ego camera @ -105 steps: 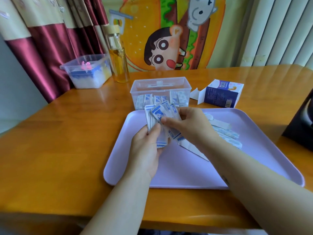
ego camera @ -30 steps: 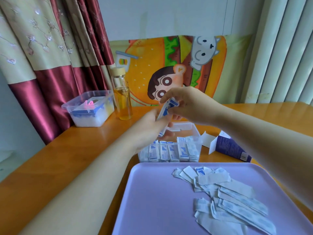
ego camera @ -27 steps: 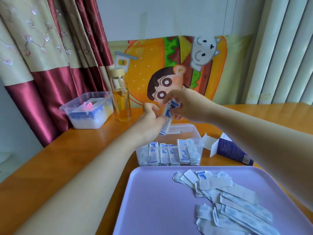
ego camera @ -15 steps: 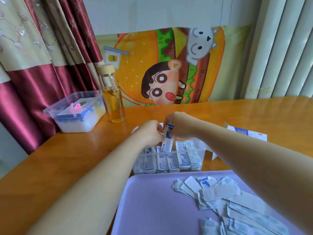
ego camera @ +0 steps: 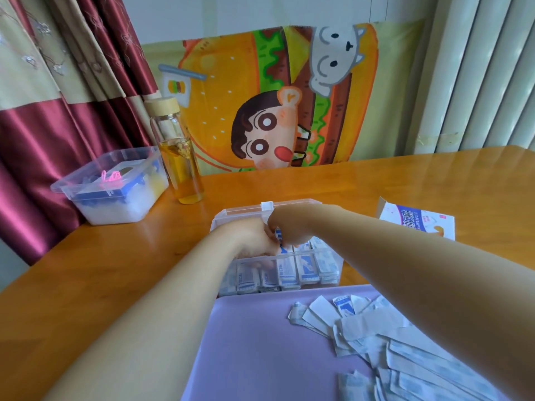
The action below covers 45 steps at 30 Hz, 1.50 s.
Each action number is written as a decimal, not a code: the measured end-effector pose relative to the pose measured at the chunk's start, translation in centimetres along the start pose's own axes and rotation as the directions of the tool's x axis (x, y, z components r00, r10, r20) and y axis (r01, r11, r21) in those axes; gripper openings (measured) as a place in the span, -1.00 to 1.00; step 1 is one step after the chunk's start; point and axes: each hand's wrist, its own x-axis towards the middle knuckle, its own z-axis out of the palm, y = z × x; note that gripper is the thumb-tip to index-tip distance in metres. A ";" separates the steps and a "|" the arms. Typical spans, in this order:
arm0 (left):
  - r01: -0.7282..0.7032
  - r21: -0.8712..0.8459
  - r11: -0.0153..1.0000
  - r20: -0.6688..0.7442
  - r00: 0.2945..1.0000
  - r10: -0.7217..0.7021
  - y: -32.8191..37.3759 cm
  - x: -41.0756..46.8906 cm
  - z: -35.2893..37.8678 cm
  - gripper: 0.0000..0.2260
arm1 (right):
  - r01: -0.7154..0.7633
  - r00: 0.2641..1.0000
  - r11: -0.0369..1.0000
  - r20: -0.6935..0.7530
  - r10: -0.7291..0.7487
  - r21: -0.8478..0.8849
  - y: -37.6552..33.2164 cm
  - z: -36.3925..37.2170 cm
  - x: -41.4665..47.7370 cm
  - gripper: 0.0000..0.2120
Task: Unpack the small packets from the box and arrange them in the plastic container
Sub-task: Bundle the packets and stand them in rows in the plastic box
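Note:
Both my hands reach into the clear plastic container (ego camera: 289, 204) beyond the tray. My left hand (ego camera: 249, 238) and my right hand (ego camera: 289, 227) together hold a small stack of white-and-blue packets (ego camera: 280, 241) and lower it among the packets standing in a row (ego camera: 304, 270) against the container's front wall. My fingertips are partly hidden inside the container. Several loose packets (ego camera: 347, 322) lie in a heap on the purple tray (ego camera: 246, 357). The white-and-blue box (ego camera: 417, 221) lies open to the right of the container.
A glass bottle with yellow liquid (ego camera: 179, 157) and a second lidded plastic tub (ego camera: 113, 186) stand at the back left on the wooden table (ego camera: 86, 285). A cartoon cushion (ego camera: 275, 96) leans behind the table. Curtains hang at the left.
Both hands came down from above the container with the packet stack and now sit inside it. Earlier, they gathered the stack over the tray.

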 end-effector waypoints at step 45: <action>-0.588 0.238 0.774 -0.064 0.785 0.616 3.4 -12.7 14.3 -0.74 | -0.142 0.987 0.977 -0.056 0.152 0.160 3.0 9.3 -24.0 -0.52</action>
